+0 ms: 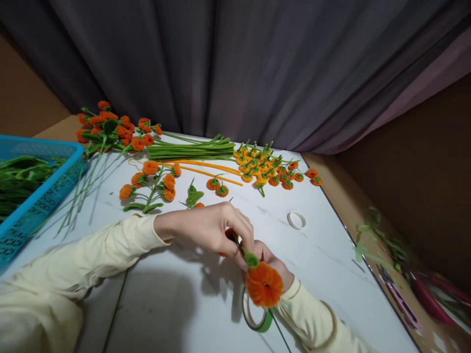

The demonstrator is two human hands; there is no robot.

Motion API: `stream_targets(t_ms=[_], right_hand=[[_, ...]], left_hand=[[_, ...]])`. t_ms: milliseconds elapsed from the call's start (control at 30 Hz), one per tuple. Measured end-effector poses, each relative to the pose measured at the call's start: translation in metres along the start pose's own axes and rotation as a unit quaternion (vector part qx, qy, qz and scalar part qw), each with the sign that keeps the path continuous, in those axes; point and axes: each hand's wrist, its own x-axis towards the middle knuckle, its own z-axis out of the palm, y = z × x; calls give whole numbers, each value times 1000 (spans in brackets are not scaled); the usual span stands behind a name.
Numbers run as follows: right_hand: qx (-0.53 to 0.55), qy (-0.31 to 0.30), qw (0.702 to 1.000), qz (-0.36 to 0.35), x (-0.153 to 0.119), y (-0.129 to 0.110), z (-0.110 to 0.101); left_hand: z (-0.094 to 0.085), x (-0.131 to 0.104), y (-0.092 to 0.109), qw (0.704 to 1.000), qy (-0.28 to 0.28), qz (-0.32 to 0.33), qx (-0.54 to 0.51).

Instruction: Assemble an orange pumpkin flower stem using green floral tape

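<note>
My left hand [217, 228] has its fingers bent closed round the thin green stem of an orange fuzzy flower [265, 284], near the front middle of the table. Close against it on the right, my right hand [270, 260] is partly hidden behind the flower and the left fingers; what its fingertips grip cannot be made out. A small green leaf [251, 260] sits on the stem just above the bloom. Directly below the flower is a roll of green tape [262, 323]. Another orange-red bloom shows partly under my left fingers.
A blue basket [69, 169] of green leaves stands at the left. Behind lie green stems [195, 149], yellow flowers [257, 164], an orange flower spray [150, 189] and a white ring [296, 220]. Pink-handled scissors [399, 299] rest at the right.
</note>
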Motion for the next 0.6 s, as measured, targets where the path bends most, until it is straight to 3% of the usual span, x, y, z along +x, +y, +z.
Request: stream_targets(t_ms=[267,500,600], right_hand=[[146,-96,983,-50,-3,-12,21],[108,26,992,-62,-14,-42,26],[76,81,990,-88,-18,-52,25]], left_hand=[[-7,-3,2,995,-55,50,72],[-27,-5,17,972,28,64,223],[-33,-10,25,959,119,17,256]])
